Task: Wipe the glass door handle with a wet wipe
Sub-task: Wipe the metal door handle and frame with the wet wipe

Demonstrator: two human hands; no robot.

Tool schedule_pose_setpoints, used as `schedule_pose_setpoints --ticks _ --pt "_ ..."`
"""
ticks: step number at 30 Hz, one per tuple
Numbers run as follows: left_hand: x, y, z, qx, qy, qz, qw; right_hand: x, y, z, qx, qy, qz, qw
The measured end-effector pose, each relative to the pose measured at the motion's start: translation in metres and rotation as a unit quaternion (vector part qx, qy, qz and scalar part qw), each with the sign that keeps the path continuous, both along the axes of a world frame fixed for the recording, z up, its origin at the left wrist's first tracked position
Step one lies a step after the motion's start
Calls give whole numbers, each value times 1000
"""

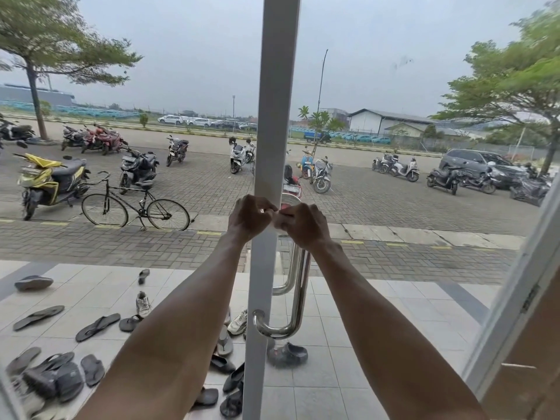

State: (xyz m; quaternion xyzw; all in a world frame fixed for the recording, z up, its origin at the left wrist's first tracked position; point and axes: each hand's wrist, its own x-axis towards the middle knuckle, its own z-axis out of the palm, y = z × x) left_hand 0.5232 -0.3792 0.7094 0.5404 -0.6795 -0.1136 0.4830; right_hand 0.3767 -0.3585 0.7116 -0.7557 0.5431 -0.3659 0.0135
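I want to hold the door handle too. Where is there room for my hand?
The long steel bar of the handle is bare from below the right hand down to its bottom bend, and the gap between it and the white door frame is open. The top is crowded: left hand and right hand pinch the wet wipe there.

The door frame (274, 116) is set upright at the centre, with the handle (300, 286) mounted just right of it. At the handle's top, the wet wipe (280, 222) is found between the left hand (250, 218) and the right hand (304, 225). Sandals (98, 327) are scattered on the tiled floor (348, 374) behind the glass, lower left. A bicycle (145, 185) is parked beyond them.
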Motion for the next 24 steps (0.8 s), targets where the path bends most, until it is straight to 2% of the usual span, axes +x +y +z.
schedule_pose_setpoints --ticks 9,17,19,24 --pt "2 1 -3 3 2 -18 1000 -6 3 -26 -89 -12 -63 994" --pt "-3 -1 -7 -24 23 -3 999 6 8 -1 -97 205 -101 969" --pt "-4 -2 -6 -28 20 5 999 7 7 -6 -105 191 -100 971" --pt "-7 -3 -9 -27 27 23 999 0 7 -28 -116 88 -126 981"
